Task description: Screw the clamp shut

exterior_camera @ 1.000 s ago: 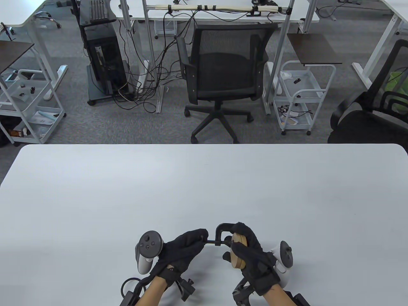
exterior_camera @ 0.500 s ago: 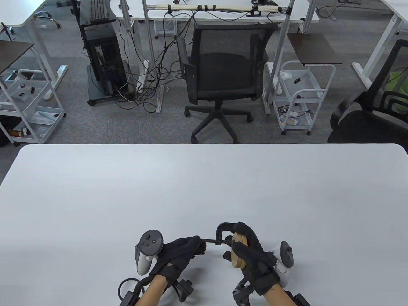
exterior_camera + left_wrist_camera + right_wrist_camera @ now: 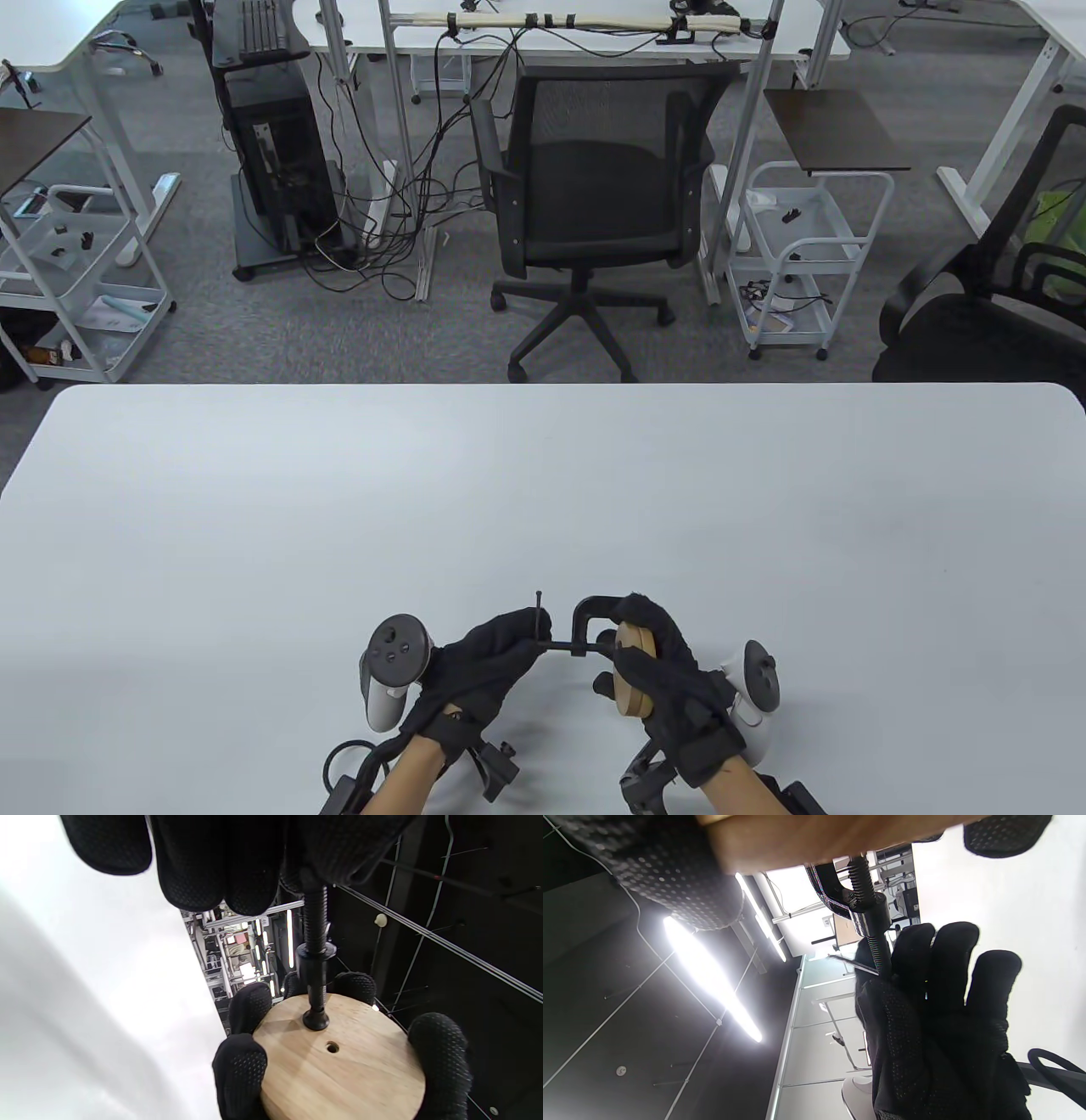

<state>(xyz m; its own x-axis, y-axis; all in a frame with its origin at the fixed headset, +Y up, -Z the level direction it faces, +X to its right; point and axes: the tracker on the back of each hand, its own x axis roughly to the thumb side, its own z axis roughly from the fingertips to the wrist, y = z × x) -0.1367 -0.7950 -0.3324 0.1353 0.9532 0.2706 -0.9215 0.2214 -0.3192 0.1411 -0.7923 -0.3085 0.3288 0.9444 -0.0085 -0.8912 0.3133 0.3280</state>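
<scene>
A black C-clamp point(image 3: 588, 613) is held above the white table point(image 3: 543, 509) near its front edge. Its jaws sit around a round wooden disc point(image 3: 635, 671). My right hand point(image 3: 670, 671) grips the disc and the clamp frame. My left hand point(image 3: 492, 658) pinches the end of the threaded screw point(image 3: 570, 649) at its thin cross handle point(image 3: 540, 613), which points away from me. In the left wrist view the screw point(image 3: 314, 942) ends in a pad pressed on the disc point(image 3: 339, 1065). The right wrist view shows the screw point(image 3: 871, 938) running into my left hand point(image 3: 937, 1014).
A black office chair point(image 3: 585, 195) stands past the table's far edge. White carts point(image 3: 797, 255) and desks with cables stand further back. The hands work close to the table's front edge.
My left hand has turned the screw: the cross handle, hidden in the fingers before, now sticks up away from me. The right hand, disc and clamp frame have stayed in place.
</scene>
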